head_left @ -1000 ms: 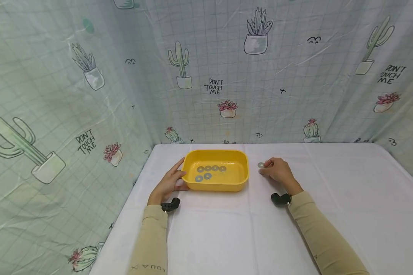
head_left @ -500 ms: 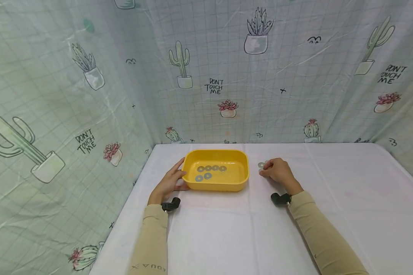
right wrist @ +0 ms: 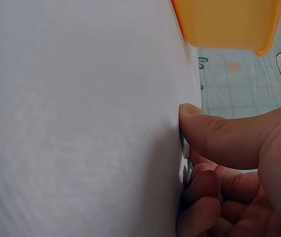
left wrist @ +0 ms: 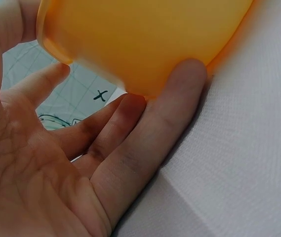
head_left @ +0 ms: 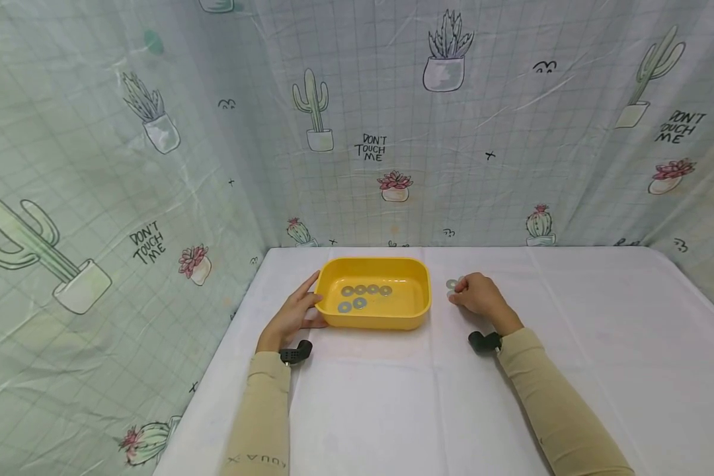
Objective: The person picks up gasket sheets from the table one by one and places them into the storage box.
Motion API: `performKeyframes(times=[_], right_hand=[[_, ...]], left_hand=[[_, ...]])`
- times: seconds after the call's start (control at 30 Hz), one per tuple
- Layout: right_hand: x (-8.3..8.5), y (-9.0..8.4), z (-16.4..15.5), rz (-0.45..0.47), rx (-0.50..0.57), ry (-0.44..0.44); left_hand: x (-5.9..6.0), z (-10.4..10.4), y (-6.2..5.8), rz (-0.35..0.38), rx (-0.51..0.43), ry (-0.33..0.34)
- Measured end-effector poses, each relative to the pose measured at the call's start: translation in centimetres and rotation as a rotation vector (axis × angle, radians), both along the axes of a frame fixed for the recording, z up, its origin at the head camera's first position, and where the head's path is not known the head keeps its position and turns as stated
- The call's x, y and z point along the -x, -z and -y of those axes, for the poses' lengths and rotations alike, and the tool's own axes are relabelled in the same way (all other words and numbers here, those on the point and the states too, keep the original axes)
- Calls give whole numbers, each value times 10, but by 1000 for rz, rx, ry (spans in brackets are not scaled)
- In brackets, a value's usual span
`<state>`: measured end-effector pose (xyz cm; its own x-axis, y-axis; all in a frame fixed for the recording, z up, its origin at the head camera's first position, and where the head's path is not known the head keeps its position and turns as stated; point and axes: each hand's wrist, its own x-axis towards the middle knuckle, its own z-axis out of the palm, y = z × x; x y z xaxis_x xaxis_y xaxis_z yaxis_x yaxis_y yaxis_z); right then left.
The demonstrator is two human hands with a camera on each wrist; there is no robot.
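Biggest thing on my feed is the cactus-print curtain point(head_left: 155, 165) wrapping the back and both sides, pots and "DON'T TOUCH ME" lettering all over it. In front of that is the table with its white cloth point(head_left: 571, 344), creased in a few lines.

Sitting toward the back left of the cloth is the yellow plastic tub point(head_left: 373, 320), rounded corners, upright. Both forearms come in from the bottom in beige sleeves point(head_left: 262, 416), each with a little black camera mount point(head_left: 295, 353) at the wrist.

My left hand point(head_left: 291, 316) is flat against the tub's left end. Fingers are straight and relaxed, spread along the wall, and in the left wrist view a fingertip point(left wrist: 187, 81) is tucked right under the tub's bottom corner where it meets the cloth. It's touching the tub, not gripping it.

My right hand point(head_left: 480, 296) is just to the right of the tub, on the cloth. Fingers are curled in, and in the right wrist view the thumb point(right wrist: 214, 133) and a bent finger are pinching at the loose washers point(head_left: 452, 285) lying there, thumb tip pressed down on the cloth. I can make out two thin metal edges between the fingers, but whether they're off the cloth I can't tell.

Smallest stuff: six flat metal washers in the tub point(head_left: 359, 297), four in a row toward the back, two in front of them.
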<state>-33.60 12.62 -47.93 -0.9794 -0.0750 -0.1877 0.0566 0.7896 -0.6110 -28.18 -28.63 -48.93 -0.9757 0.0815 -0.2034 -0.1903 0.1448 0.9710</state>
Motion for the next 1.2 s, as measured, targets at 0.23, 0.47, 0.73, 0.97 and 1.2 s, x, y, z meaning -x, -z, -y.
performKeyframes(times=[0.23, 0.47, 0.73, 0.97, 1.2], right_hand=[[0, -3, 0, -23, -7, -44], [0, 0, -2, -54, 20, -59], [4, 3, -9, -112, 76, -118], [7, 5, -13, -77, 131, -119], [9, 7, -15, 7, 204, -49]], left_hand=[[-1, 0, 0, 2, 4, 2], [-1, 0, 1, 5, 7, -2], [-2, -1, 0, 11, 2, -11], [-1, 0, 1, 13, -1, -11], [-1, -1, 0, 13, 1, -9]])
